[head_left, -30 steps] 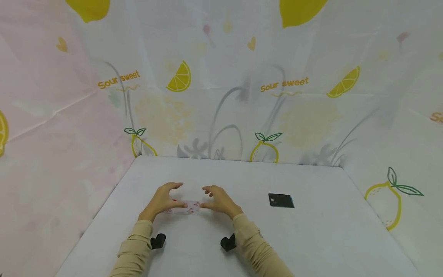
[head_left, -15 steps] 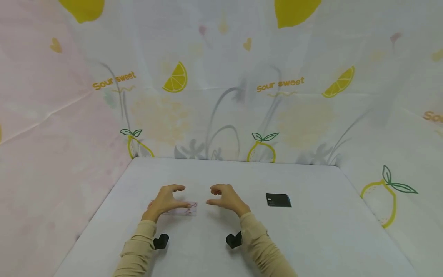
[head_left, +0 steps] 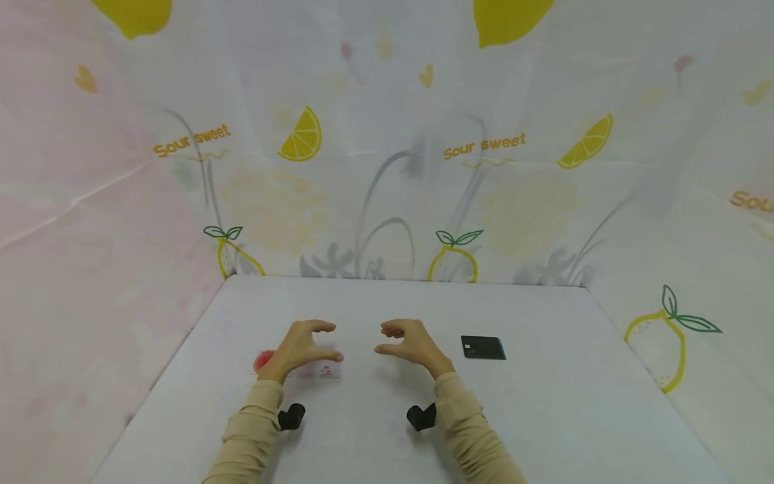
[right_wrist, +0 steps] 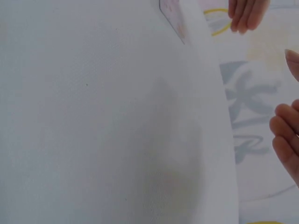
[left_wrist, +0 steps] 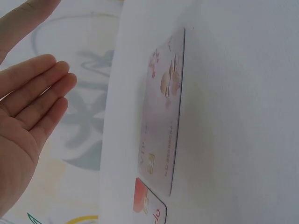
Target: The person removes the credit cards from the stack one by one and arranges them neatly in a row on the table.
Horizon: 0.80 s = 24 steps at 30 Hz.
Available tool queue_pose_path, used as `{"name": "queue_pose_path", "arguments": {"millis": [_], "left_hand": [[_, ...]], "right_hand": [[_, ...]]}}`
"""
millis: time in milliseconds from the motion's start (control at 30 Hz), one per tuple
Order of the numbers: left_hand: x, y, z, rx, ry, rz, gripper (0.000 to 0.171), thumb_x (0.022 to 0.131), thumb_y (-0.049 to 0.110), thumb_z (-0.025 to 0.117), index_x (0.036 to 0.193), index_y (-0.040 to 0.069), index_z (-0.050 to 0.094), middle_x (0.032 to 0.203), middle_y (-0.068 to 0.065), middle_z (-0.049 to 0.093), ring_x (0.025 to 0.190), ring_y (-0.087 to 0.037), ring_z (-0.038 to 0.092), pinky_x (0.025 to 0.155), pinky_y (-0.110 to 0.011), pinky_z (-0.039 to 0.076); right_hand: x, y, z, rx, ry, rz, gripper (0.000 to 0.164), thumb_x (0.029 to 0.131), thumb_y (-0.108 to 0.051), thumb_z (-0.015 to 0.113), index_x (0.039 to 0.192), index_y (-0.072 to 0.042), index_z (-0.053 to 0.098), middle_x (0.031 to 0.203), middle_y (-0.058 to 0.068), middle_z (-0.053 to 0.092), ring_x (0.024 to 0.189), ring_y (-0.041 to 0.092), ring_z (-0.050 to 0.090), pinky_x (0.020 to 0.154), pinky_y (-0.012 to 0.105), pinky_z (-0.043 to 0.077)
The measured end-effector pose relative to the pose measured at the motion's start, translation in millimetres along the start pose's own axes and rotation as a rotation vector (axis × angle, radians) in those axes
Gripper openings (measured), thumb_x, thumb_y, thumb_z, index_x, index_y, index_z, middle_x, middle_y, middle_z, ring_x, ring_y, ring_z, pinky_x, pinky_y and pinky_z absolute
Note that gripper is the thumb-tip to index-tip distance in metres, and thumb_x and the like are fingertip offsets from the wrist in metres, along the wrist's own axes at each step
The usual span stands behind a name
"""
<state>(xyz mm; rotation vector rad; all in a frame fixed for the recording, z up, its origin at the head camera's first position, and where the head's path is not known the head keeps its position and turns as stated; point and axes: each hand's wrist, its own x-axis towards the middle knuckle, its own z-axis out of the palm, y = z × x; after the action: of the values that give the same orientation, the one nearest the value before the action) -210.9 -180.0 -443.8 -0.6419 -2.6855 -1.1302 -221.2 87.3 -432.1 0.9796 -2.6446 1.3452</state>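
Observation:
My left hand hovers above the table with thumb and fingers apart in a C shape, holding nothing. Below it lies a pale pink card with a blossom print and a gold chip. A red-and-white card lies at its end; in the head view, my left wrist covers the stretch between them. Facing the left hand, my right hand has its thumb apart from loosely bent fingers and nothing between them. A black card with a chip lies flat to its right.
The white tabletop ends at a printed lemon curtain along the back, with curtain on both sides too. Black wrist cameras stick out inward from both beige sleeves.
Both hands have moved right relative to the cards, and the gap between them has widened a little. The red-and-white card now shows left of my left wrist. The head view has turned slightly right.

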Motion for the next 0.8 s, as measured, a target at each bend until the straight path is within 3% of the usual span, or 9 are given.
{"name": "queue_pose_path", "arguments": {"millis": [433,800], "left_hand": [[19.3,16.7,14.1,-0.030,-0.050,0.010,0.061,0.062,0.029,0.087,0.106,-0.006,0.068,0.104,-0.017,0.068,0.103,-0.036,0.061,0.089,-0.052,0.047],[35.6,29.2,23.2,-0.053,-0.071,0.041,0.061,0.062,0.030,0.087,0.108,-0.005,0.068,0.105,-0.018,0.068,0.103,-0.035,0.061,0.089,-0.053,0.047]], "right_hand": [[-13,14,-19,0.024,0.075,0.070,0.044,0.077,-0.020,0.078,0.111,0.005,0.066,0.106,0.017,0.068,0.098,0.029,0.064,0.087,0.034,0.052],[-22,20,-39,0.047,0.123,0.097,0.042,0.077,-0.016,0.077,0.110,0.007,0.065,0.107,0.020,0.067,0.099,0.033,0.064,0.088,0.038,0.051]]}}
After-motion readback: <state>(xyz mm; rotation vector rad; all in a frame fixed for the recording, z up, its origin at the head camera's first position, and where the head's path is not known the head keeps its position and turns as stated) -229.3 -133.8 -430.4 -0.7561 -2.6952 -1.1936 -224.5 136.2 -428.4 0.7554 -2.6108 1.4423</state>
